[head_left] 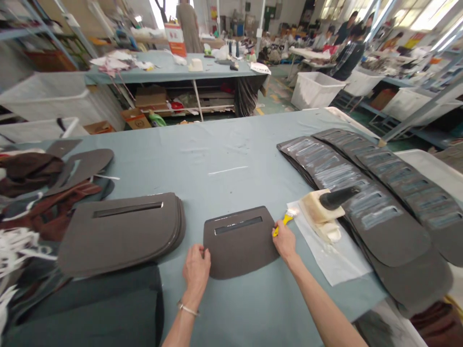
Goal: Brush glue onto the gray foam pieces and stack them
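1. The right hand (285, 241) has its fingers closed around the handle of a yellow brush (284, 223), whose whitish bristles point away from the fingers, toward the upper right.
2. The left hand (196, 268) has its fingers curled in at the left edge of a dark grey panel (241, 255); whether they pinch it cannot be told. A pale bracelet (188, 309) circles the wrist behind them.
3. That panel lies flat on the worktop (231, 144), between the fingers of both hands. Its narrow slot (238, 225) runs crosswise near the far edge, and its rounded edge faces the person.
4. Left of the left fingers sits a stack of similar slotted panels (119, 241), with dark folded fabric (97, 308) nearer the person.
5. Just right of the right fingers, a white sheet (334, 262) carries a cream-coloured block (314, 205) with a black cone-shaped piece (338, 197) on it.
6. Farther right of those fingers, overlapping panels (383, 231) lie in two rows, with glossy whitish streaks around their slots.
7. Beyond the fingers, a thin white line (227, 170) shows on the worktop; well past it, a person (188, 29) stands behind another table (213, 74).
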Demonstrator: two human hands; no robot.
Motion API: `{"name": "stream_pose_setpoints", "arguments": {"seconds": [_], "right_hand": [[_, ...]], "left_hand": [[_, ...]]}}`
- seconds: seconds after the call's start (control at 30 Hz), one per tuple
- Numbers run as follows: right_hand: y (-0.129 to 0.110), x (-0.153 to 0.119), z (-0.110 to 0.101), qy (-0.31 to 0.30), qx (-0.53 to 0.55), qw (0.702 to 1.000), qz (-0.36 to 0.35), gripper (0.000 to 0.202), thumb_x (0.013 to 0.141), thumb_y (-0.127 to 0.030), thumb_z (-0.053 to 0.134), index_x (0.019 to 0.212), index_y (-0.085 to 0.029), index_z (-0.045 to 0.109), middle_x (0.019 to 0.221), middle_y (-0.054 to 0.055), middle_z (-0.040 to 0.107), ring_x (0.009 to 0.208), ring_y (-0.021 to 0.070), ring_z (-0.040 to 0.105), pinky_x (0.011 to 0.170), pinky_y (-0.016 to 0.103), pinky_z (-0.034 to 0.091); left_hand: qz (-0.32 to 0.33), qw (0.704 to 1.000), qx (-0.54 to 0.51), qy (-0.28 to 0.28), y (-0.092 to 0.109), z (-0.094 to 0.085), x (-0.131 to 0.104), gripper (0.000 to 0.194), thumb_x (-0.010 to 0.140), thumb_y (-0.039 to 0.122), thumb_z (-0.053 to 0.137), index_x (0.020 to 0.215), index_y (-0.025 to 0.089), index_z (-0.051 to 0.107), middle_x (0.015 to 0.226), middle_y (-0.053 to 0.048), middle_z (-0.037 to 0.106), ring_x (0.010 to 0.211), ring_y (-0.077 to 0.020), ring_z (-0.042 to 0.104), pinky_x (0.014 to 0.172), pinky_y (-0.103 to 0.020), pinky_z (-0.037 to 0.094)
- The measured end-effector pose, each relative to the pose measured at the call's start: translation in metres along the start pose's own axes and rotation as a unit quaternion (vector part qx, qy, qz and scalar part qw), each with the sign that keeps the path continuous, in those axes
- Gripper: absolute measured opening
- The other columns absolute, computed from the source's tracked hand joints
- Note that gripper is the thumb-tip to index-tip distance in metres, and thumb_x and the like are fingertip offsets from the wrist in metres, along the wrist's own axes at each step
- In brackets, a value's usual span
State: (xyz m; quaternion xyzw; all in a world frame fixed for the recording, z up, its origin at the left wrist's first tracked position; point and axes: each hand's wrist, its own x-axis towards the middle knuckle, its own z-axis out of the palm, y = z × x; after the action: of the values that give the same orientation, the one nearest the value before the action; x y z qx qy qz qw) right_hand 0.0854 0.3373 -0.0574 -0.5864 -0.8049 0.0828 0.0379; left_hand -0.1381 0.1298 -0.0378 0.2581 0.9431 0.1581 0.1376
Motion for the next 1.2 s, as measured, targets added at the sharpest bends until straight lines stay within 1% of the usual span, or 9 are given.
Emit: {"name": "stream_pose_setpoints", "arguments": {"seconds": [0.07, 0.13, 0.23, 0.33, 0.47, 0.6, 0.87, 1.07, 1.2], "right_hand": [[0.000, 0.000, 0.000, 0.005, 0.000, 1.000, -0.002, 0.010, 0.087, -0.023, 0.052, 0.097, -0.019, 0.052, 0.084, 0.003, 0.059, 0.065, 0.0114, 0.053, 0.055, 0.024, 0.022], [0.000, -0.001, 0.000, 0.008, 0.001, 1.000, -0.003, 0.011, 0.087, -0.023, 0.053, 0.097, -0.019, 0.052, 0.085, 0.003, 0.059, 0.065, 0.0112, 0.052, 0.055, 0.024, 0.022], [0.000, -0.002, -0.001, 0.010, 0.003, 1.000, -0.008, 0.011, 0.088, -0.024, 0.052, 0.097, -0.019, 0.052, 0.086, 0.003, 0.059, 0.065, 0.0112, 0.052, 0.055, 0.024, 0.023], [-0.001, -0.002, -0.002, 0.010, 0.001, 1.000, -0.009, 0.011, 0.088, -0.024, 0.051, 0.098, -0.019, 0.052, 0.087, 0.003, 0.059, 0.065, 0.0112, 0.052, 0.055, 0.024, 0.023], [0.000, -0.001, -0.001, 0.013, 0.003, 1.000, -0.008, 0.011, 0.088, -0.024, 0.051, 0.098, -0.019, 0.052, 0.086, 0.003, 0.058, 0.065, 0.0109, 0.050, 0.055, 0.024, 0.022], [0.001, -0.001, 0.002, 0.015, 0.003, 1.000, -0.008, 0.012, 0.087, -0.024, 0.052, 0.097, -0.018, 0.053, 0.086, 0.003, 0.058, 0.065, 0.0103, 0.049, 0.055, 0.023, 0.022], [0.002, 0.000, 0.003, 0.003, 0.003, 1.000, -0.004, 0.013, 0.087, -0.024, 0.052, 0.098, -0.018, 0.054, 0.083, 0.003, 0.058, 0.063, 0.0103, 0.049, 0.054, 0.023, 0.022], [0.002, -0.001, 0.002, 0.011, 0.003, 1.000, -0.012, 0.011, 0.087, -0.024, 0.051, 0.096, -0.018, 0.053, 0.083, 0.002, 0.058, 0.062, 0.0103, 0.049, 0.054, 0.024, 0.021], [0.002, -0.001, -0.001, 0.016, 0.004, 1.000, -0.017, 0.010, 0.087, -0.025, 0.052, 0.095, -0.018, 0.053, 0.085, 0.002, 0.059, 0.063, 0.0103, 0.050, 0.054, 0.024, 0.022]], "left_hand": [[0.066, 0.996, 0.023, 0.053, 0.001, 0.002, 0.000, 0.020, 0.086, 0.026, 0.043, 0.098, 0.018, 0.056, 0.100, -0.010, 0.057, 0.090, -0.0209, 0.055, 0.070, -0.031, 0.041], [0.143, 0.986, 0.039, 0.077, 0.002, 0.004, 0.002, 0.025, 0.084, 0.016, 0.041, 0.104, 0.017, 0.056, 0.107, -0.011, 0.055, 0.098, -0.0222, 0.052, 0.081, -0.034, 0.042], [0.244, 0.966, 0.065, 0.056, 0.009, 0.006, 0.007, 0.044, 0.079, 0.003, 0.036, 0.116, 0.019, 0.055, 0.120, -0.011, 0.054, 0.111, -0.0233, 0.047, 0.091, -0.037, 0.040], [0.294, 0.951, 0.087, 0.029, 0.020, 0.007, 0.012, 0.050, 0.080, 0.001, 0.033, 0.122, 0.020, 0.052, 0.129, -0.011, 0.050, 0.119, -0.0235, 0.043, 0.095, -0.037, 0.038], [0.296, 0.949, 0.107, 0.027, 0.037, 0.009, 0.015, 0.043, 0.088, 0.017, 0.035, 0.128, 0.024, 0.049, 0.131, -0.011, 0.047, 0.118, -0.0257, 0.042, 0.094, -0.040, 0.039], [0.275, 0.951, 0.135, 0.035, 0.049, 0.011, 0.013, 0.041, 0.090, 0.032, 0.038, 0.130, 0.027, 0.047, 0.128, -0.013, 0.047, 0.114, -0.0279, 0.042, 0.090, -0.043, 0.041], [0.262, 0.952, 0.152, 0.046, 0.055, 0.011, 0.010, 0.042, 0.089, 0.039, 0.041, 0.129, 0.029, 0.048, 0.127, -0.012, 0.045, 0.112, -0.0275, 0.042, 0.090, -0.044, 0.042], [0.246, 0.957, 0.149, 0.039, 0.061, 0.010, 0.010, 0.039, 0.087, 0.038, 0.044, 0.125, 0.029, 0.052, 0.126, -0.013, 0.045, 0.112, -0.0291, 0.041, 0.088, -0.046, 0.042], [0.240, 0.957, 0.161, 0.034, 0.064, 0.011, 0.009, 0.040, 0.087, 0.037, 0.045, 0.126, 0.029, 0.051, 0.130, -0.012, 0.044, 0.112, -0.0302, 0.041, 0.087, -0.048, 0.042]]}}
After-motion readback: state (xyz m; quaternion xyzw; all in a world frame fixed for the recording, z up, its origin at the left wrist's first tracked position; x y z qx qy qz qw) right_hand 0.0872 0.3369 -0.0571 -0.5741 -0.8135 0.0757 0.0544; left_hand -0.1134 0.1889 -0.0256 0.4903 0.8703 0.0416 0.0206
